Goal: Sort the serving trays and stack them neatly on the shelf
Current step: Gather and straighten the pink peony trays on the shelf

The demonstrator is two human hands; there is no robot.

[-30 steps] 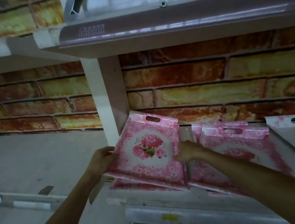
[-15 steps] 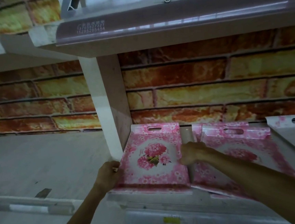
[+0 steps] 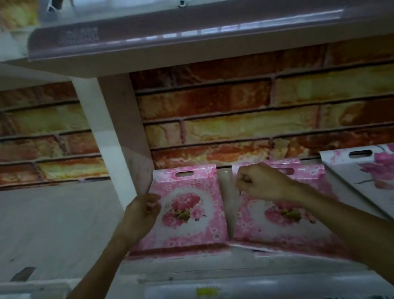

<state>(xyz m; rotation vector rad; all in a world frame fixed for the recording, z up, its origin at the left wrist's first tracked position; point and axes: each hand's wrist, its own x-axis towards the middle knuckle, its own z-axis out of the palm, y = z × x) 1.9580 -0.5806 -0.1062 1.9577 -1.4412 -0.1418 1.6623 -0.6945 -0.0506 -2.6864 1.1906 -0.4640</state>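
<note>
A pink floral serving tray (image 3: 192,221) lies flat on the shelf (image 3: 189,266), tucked against the white upright post (image 3: 109,142). My left hand (image 3: 142,213) sits at its left edge, thumb on top and fingers curled round the rim. To its right, a second pink floral tray (image 3: 269,228) tops a slightly skewed pile. My right hand (image 3: 261,184) hovers over that tray's upper left corner, fingers curled with nothing visibly in them. A white tray with pink blossoms (image 3: 389,180) leans at the far right.
A brick-pattern wall (image 3: 259,110) backs the shelf and an upper shelf (image 3: 181,31) hangs low overhead. A narrow gap separates the two pink trays. Left of the post is a bare shelf surface (image 3: 45,224). A price rail (image 3: 227,289) runs along the front edge.
The left pink tray went from tilted up to lying flat against the post. My right hand left its right edge and moved over the second pink tray.
</note>
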